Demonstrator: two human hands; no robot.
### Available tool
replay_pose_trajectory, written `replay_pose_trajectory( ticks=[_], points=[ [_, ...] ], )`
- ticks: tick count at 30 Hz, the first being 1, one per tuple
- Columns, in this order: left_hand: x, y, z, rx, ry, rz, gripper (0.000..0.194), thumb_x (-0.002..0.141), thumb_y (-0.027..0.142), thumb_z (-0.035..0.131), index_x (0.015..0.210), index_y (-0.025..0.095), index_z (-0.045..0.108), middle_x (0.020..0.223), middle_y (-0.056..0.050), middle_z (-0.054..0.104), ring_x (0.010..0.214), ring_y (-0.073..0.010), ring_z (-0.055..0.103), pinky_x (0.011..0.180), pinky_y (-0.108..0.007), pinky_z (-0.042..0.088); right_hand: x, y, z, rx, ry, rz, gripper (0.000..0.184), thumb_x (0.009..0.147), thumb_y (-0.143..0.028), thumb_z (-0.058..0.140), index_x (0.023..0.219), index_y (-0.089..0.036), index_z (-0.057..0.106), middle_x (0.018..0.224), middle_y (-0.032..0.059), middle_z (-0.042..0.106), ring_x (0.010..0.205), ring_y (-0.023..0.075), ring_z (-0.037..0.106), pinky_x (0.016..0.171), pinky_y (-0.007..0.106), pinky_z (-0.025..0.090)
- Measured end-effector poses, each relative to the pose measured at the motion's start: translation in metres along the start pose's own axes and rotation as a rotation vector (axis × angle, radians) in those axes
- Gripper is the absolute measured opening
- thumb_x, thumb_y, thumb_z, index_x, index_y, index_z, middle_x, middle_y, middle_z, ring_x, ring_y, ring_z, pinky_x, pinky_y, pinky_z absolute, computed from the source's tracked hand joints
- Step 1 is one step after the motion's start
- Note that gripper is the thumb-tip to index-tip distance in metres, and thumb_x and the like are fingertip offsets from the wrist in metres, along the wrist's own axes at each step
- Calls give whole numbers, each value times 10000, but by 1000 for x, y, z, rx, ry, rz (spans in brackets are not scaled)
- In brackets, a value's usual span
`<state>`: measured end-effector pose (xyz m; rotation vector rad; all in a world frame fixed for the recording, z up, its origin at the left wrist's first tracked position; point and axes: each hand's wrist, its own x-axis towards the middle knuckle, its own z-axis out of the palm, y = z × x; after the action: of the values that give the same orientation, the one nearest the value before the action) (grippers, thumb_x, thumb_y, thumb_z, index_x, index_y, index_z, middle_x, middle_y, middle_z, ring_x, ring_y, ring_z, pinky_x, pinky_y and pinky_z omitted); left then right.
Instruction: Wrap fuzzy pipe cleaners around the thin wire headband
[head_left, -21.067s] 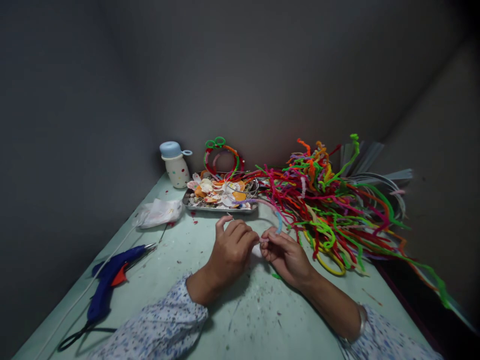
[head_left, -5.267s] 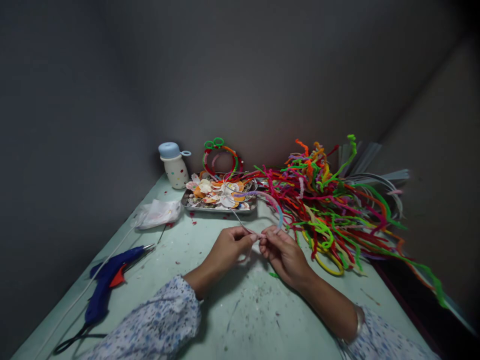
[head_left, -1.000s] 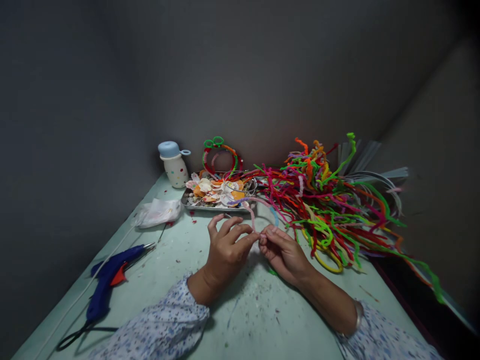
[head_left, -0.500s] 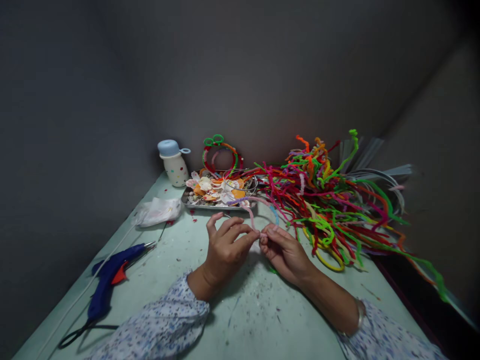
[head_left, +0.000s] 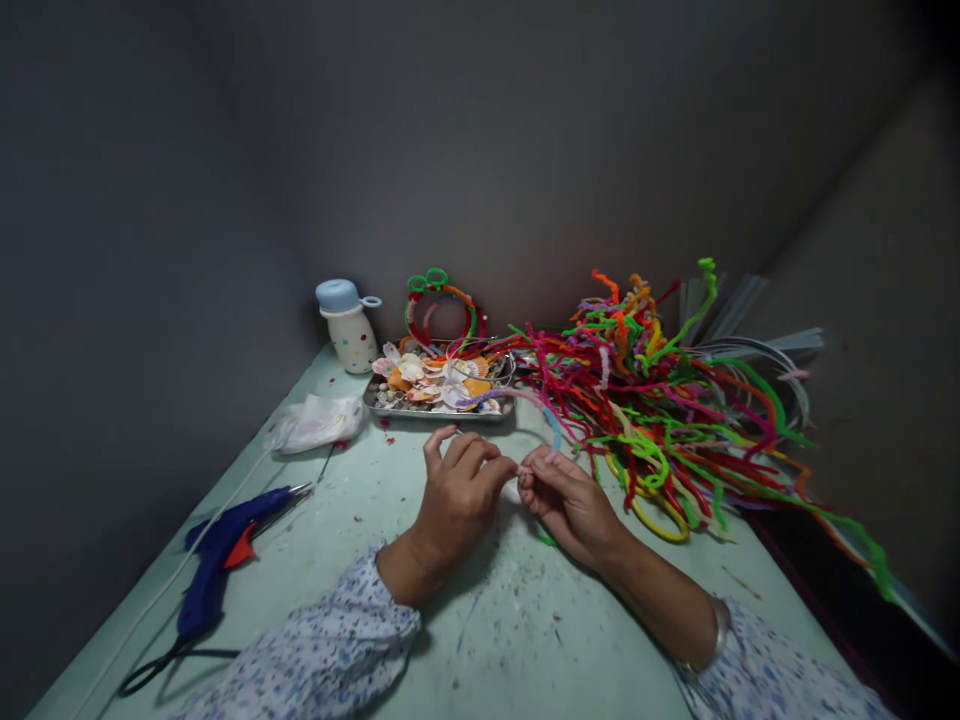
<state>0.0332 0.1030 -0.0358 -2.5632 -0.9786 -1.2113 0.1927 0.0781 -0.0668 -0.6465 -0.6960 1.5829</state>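
My left hand [head_left: 456,498] and my right hand [head_left: 568,500] meet over the pale green table [head_left: 495,640], fingertips pinched together on a thin pastel pipe cleaner [head_left: 553,432]. The pipe cleaner arcs up and away from my fingers, pink then light blue, toward the metal tray [head_left: 439,409]. Both hands have curled fingers; the left index finger sticks up a little. A small white bit lies on the table just under the pinch.
A big heap of bright pipe cleaners [head_left: 660,400] fills the right side. The tray holds shells and small pieces. A spotted white cup with blue lid [head_left: 346,325] and a pipe-cleaner hoop [head_left: 441,310] stand by the wall. A blue glue gun [head_left: 217,560] and crumpled white plastic [head_left: 315,422] lie left.
The pink end of the pipe cleaner, standing up beside my left fingers half a second ago, is now folded down into the pinch. My left fingers have curled in closer.
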Motion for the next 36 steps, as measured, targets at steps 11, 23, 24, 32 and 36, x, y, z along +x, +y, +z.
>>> replay_pose_trajectory(
  ticks=[11, 23, 24, 32, 36],
  points=[
    [-1, 0, 0, -14, 18, -31, 72, 865, 219, 581, 872, 219, 653, 871, -21, 676, 905, -193, 562, 914, -429, 293, 0, 0, -1, -22, 5, -17, 104, 823, -268, 650, 777, -185, 609, 698, -10, 595, 605, 84, 541, 543, 186, 423],
    [2, -2, 2, -3, -104, -12, 127, 896, 206, 516, 852, 190, 634, 850, -28, 652, 871, -183, 544, 904, -416, 291, 1, 0, 0, -36, 20, 1, 139, 809, -286, 667, 768, -174, 597, 669, -10, 601, 578, 84, 546, 533, 179, 422],
    [2, -2, 2, -8, -97, -18, 122, 895, 210, 520, 855, 189, 633, 854, -29, 653, 878, -183, 546, 910, -417, 291, 1, 0, -1, -40, 21, -1, 138, 812, -287, 664, 769, -174, 597, 667, -8, 602, 578, 85, 546, 534, 181, 423],
    [2, 0, 0, -9, -112, -27, 131, 897, 193, 502, 844, 184, 621, 848, -31, 655, 879, -186, 552, 922, -422, 286, 0, -1, 0, -37, 17, 0, 148, 794, -293, 682, 757, -175, 600, 665, -5, 604, 572, 85, 542, 532, 182, 421],
    [3, -2, 1, -47, -162, -27, 139, 903, 187, 477, 865, 176, 610, 859, -33, 653, 885, -189, 546, 913, -419, 288, 1, 0, 0, -48, 11, 5, 129, 809, -277, 664, 760, -172, 605, 667, -3, 605, 571, 84, 540, 524, 180, 426]
  ],
)
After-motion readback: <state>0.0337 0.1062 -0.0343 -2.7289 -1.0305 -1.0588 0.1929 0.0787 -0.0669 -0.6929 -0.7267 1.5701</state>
